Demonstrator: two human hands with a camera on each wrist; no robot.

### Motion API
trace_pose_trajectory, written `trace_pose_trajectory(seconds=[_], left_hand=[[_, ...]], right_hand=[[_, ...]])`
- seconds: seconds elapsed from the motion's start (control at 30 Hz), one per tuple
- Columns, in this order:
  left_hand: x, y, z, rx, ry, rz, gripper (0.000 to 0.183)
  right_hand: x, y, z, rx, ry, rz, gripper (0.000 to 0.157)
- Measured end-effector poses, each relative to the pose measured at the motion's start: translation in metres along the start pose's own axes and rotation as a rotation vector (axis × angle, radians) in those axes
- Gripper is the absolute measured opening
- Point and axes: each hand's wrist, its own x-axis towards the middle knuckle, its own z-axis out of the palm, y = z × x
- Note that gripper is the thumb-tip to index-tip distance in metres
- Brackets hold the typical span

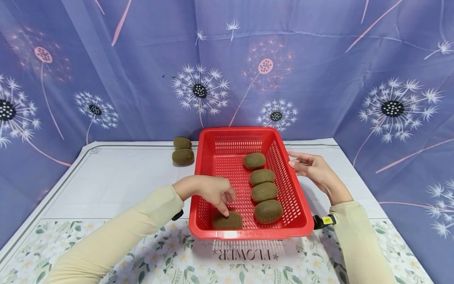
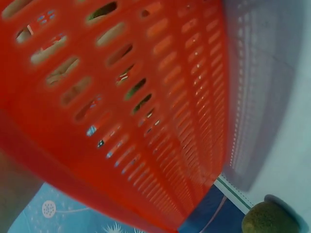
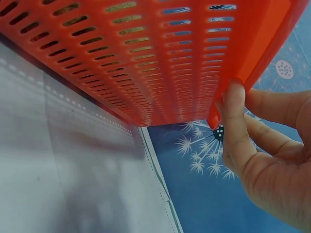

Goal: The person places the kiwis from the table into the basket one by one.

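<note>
A red plastic basket (image 1: 229, 234) with slotted walls stands on the table. Several brown kiwifruits lie in a row along its right side, among them a kiwi (image 1: 268, 212) at the front. My left hand (image 1: 215, 191) reaches over the left rim into the basket, fingers bent downward. One fingertip touches a kiwi (image 1: 227, 221) in the front left corner; the hand does not close round it. On the right, my right hand (image 3: 272, 145) pinches the basket's rim between thumb and fingers. The left wrist view shows mostly the basket's outer wall (image 2: 160, 97), which hides the left fingers.
Two kiwifruits (image 1: 182, 157) sit on the white table cover (image 1: 124, 177) left of the basket's back corner. A flowered cloth (image 1: 170, 256) covers the front of the table. Purple curtains (image 1: 149, 79) with dandelion prints hang behind and at both sides.
</note>
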Motion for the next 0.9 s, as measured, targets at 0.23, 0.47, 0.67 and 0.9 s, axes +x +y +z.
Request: trace_pose_trajectory(seconds=[0.23,0.47,0.67,0.9], left_hand=[[-0.009,-0.004,-0.011,-0.092,0.139,0.071,0.043],[-0.026,-0.014,-0.03,-0.088,0.327,0.147,0.038],[-0.044,-0.039,-0.048,-0.141,0.584,0.111,0.034],[-0.057,-0.087,-0.056,-0.236,0.854,-0.007,0.03]], right_hand=[[0.0,0.0,0.0,0.009,0.002,-0.002,0.057],[-0.001,0.0,-0.001,0.002,-0.001,0.007,0.058],[-0.001,0.001,0.0,-0.008,0.002,0.003,0.057],[-0.001,0.002,0.001,-0.005,0.003,-0.011,0.056]])
